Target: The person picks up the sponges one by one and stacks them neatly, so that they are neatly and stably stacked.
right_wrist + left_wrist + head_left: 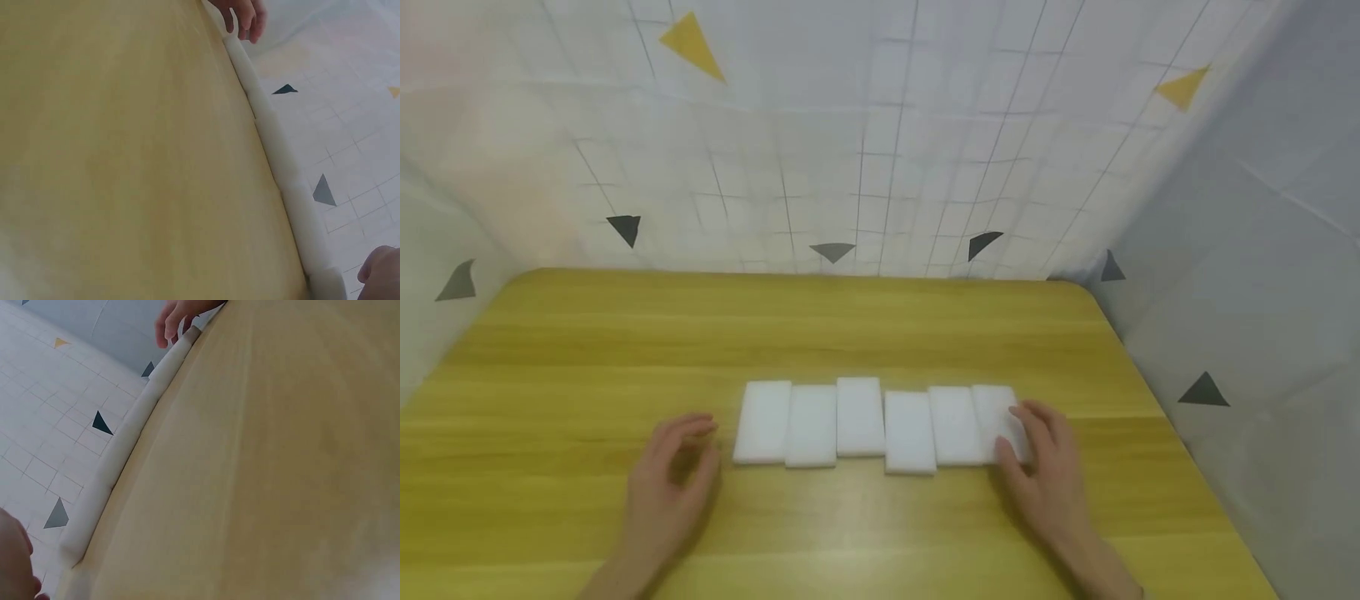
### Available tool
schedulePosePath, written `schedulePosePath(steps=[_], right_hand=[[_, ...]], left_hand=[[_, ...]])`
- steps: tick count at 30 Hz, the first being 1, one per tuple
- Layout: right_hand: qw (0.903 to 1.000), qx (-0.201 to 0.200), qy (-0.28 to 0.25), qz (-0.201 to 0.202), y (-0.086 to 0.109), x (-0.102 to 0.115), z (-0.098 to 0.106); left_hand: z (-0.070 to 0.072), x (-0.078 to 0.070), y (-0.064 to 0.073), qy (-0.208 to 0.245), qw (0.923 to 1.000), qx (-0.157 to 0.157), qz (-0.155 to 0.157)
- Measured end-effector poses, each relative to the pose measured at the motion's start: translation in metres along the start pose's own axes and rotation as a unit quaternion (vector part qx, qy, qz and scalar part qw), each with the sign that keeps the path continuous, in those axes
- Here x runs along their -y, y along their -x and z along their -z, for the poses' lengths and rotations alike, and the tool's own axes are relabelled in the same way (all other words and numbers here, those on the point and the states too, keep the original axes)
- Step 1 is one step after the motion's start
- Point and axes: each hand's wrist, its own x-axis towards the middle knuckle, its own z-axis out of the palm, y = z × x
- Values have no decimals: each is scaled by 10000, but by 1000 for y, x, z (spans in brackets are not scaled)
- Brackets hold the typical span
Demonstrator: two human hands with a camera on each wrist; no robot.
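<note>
Left hand [658, 496]: between 8 and 9 o'clock of the row's middle, fingers and thumb curved toward each other with a gap, holding nothing. It lay just beside the leftmost white block [762, 422]. Right hand [1054, 479]: between 3 and 4 o'clock, thumb and fingers moderately apart over the near and right side of the rightmost white block [995, 417]; no grip seen, contact could not be told. Judgement: the loose curve of both hands suited bracketing the row's ends without squeezing.

Six blocks in all lay side by side, long sides roughly along 12–6 o'clock. The third from left [860, 417] stood out toward 12, the fourth [910, 433] toward 6; ends uneven, probably from placement by eye. Broad faces were up, likely the steadiest rest.

Beneath: wood-grain counter [850, 325]. Beyond, at 12 o'clock: grid-lined sheet [820, 125] with yellow and dark triangles.
</note>
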Motion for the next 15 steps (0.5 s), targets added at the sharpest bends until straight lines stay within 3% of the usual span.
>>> schedulePosePath(steps=[6, 15], right_hand=[[10000, -33, 22, 18, -11, 2, -7], [9999, -158, -41, -24, -12, -9, -14]], left_hand=[[-5, 2, -7, 77, 9999, 108, 44], [-20, 1, -7, 81, 9999, 59, -81]])
